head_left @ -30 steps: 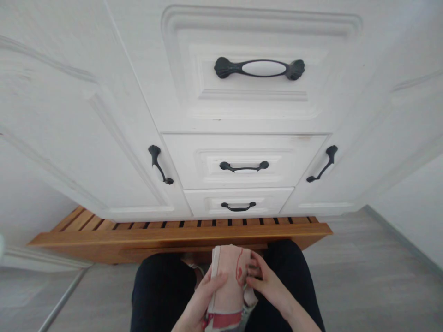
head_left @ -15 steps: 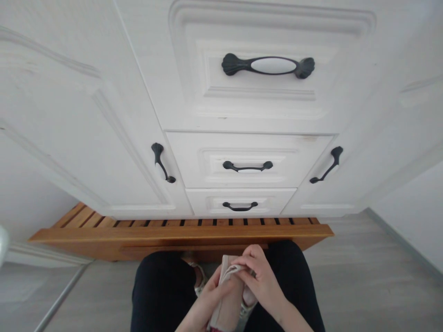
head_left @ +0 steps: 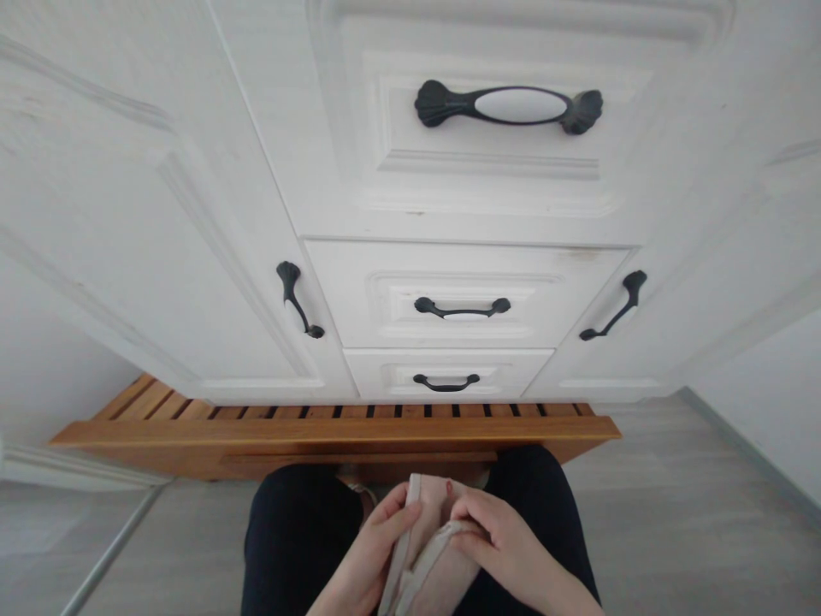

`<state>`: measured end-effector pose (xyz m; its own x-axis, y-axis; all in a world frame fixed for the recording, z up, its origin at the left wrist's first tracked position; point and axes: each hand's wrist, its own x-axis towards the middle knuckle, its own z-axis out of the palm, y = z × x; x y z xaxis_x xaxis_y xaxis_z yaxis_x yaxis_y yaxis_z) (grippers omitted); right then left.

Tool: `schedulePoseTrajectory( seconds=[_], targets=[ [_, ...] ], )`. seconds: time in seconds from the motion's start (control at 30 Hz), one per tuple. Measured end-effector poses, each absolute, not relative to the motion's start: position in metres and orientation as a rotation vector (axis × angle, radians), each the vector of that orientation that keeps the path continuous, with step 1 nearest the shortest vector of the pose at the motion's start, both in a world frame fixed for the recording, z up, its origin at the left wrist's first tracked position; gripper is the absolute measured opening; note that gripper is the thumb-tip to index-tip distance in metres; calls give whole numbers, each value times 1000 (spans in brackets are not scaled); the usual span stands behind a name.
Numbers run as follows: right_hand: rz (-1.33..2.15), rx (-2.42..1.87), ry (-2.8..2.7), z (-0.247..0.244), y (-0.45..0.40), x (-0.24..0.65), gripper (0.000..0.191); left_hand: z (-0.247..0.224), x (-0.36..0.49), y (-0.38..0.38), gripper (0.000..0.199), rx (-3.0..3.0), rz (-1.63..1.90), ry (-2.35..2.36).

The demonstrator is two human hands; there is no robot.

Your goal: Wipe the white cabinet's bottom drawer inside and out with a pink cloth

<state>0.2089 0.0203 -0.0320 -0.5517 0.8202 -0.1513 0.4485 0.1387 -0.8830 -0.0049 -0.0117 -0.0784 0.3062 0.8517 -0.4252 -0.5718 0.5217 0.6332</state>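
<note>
A pale pinkish-beige cloth piece (head_left: 428,500) with lighter banded edges lies over my lap, between my knees. A small red mark shows near its upper right edge. My left hand (head_left: 383,539) pinches the banded left edge, thumb on top. On the other side, my right hand (head_left: 491,532) grips a turned-back flap between thumb and fingers. The two layers stand apart along the middle. Its lower end runs out of the bottom of the view, so I cannot tell what kind of item it is.
Ahead stands a white cabinet (head_left: 359,205) with dark handles on its doors and drawers. Beneath it, a slatted wooden bench (head_left: 308,432) has its front edge just past my knees. Grey wood-look floor (head_left: 667,513) shows on both sides.
My right hand has moved lower and slightly right, pulling the upper fold down and apart from the left edge. The cloth is spread wider, and the red mark near its top is now visible.
</note>
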Motion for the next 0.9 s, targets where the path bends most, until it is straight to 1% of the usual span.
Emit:
schedulePoseTrajectory(
  seconds=[0.17, 0.27, 0.33, 0.43, 0.5, 0.67, 0.73, 0.8, 0.9],
  targets=[
    [1261, -1605, -2084, -49, 20, 209, 9, -74, -19, -1, 37, 578, 1015, 1030],
    [1179, -1771, -1935, -66, 22, 202, 6, -62, -9, 0, 35, 821, 1043, 1141],
    [1159, -1807, -1804, -74, 24, 196, 10, -54, 3, -3, 32, 1028, 1047, 1214],
    [1228, -1733, -1594, -77, 25, 189, 19, -49, 16, -8, 23, 1364, 1048, 1346],
    [1284, -1682, -1486, -77, 25, 188, 25, -51, 17, -11, 20, 1522, 1055, 1407],
    [1442, -1684, -1319, -72, 21, 192, 56, -64, 11, -14, 23, 1933, 1068, 1542],
    [1541, -1610, -1249, -68, 19, 191, 62, -68, 13, -16, 26, 2173, 1055, 1551],
    [1622, -1496, -1212, -62, 19, 189, 58, -70, 18, -19, 30, 2339, 1023, 1508],
    [1668, -1367, -1244, -51, 20, 188, 40, -73, 25, -25, 37, 2326, 1023, 1405]
  ],
)
